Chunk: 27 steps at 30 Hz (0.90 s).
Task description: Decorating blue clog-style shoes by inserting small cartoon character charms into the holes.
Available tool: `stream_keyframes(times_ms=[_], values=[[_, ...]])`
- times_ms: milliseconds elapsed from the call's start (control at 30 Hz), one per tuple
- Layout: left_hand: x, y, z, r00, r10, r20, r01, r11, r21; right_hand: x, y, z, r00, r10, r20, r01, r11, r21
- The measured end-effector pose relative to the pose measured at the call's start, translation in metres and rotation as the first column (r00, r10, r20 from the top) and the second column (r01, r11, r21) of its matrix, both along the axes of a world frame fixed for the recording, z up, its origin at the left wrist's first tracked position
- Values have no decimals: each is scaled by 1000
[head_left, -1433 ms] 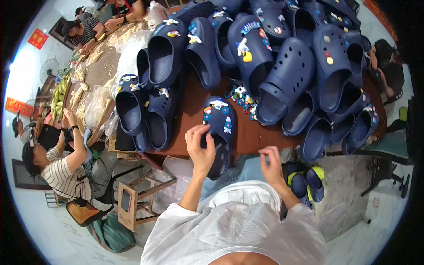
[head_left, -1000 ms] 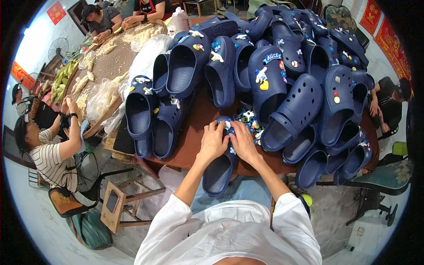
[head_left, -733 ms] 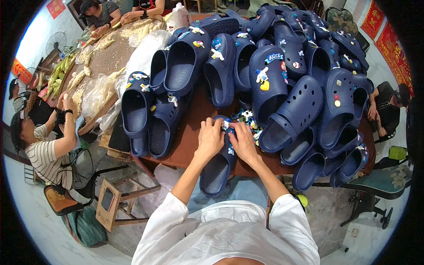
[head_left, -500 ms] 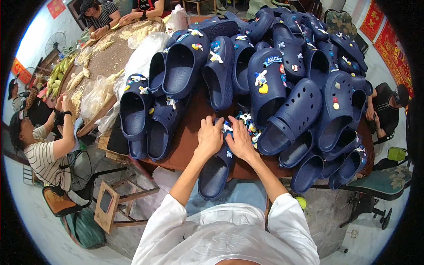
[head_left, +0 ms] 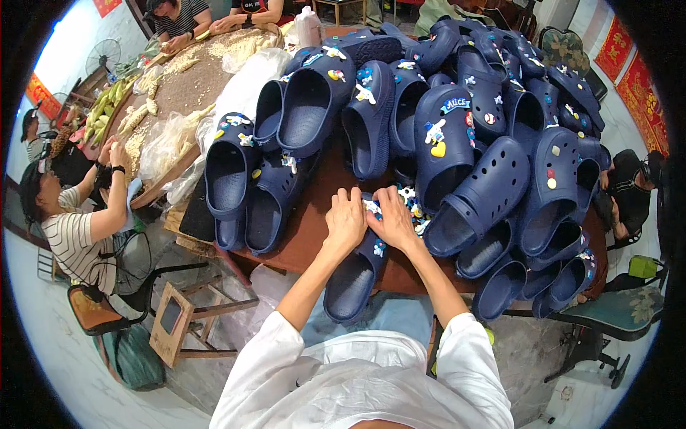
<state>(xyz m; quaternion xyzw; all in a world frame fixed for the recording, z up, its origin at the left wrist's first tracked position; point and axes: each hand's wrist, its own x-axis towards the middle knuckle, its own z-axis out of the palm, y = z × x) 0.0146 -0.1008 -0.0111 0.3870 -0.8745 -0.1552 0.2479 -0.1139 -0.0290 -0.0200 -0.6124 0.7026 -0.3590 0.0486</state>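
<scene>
A navy foam clog [head_left: 350, 284] lies at the table's near edge, its open heel toward me. My left hand [head_left: 346, 222] is closed round the left side of its toe. From the other side my right hand [head_left: 392, 220] grips the toe, fingers bent over the top. Between my fingertips shows a small white-and-blue shoe charm [head_left: 372, 207] on the toe; another charm [head_left: 379, 247] sits lower on the clog's right side. Just beyond my right hand is a little heap of loose colourful charms [head_left: 414, 203], partly hidden by the hand and nearby clogs.
A large pile of navy clogs [head_left: 486, 168], many with charms, covers the brown tabletop [head_left: 314, 214] ahead and right. At left stands a round tray [head_left: 187, 89] with corn kernels and cobs, people working around it. A wooden stool [head_left: 193, 322] and an office chair [head_left: 614, 307] flank me.
The view has shifted a little, so the pile appears slightly farther right. Both hands stay on the clog's toe, the right hand's fingers now more bent and nearer the left hand.
</scene>
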Motion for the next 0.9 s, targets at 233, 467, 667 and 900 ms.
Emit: stream_keyframes(times_ms=[233,467,667,900], values=[[0,0,0,1000,0,23,-1,999,43,2,-8,0,995,65,-73,-71,994,-87],[1,0,-8,999,42,5,-43,997,72,-9,-17,-10,993,118,-25,-120,988,-102],[-4,-9,-7,999,41,28,-45,984,175,-2,-24,-14,999,1,51,4,993,-114],[-4,-13,-9,1000,10,25,-14,985,175,1,-21,-23,987,-60,147,90,974,-209]])
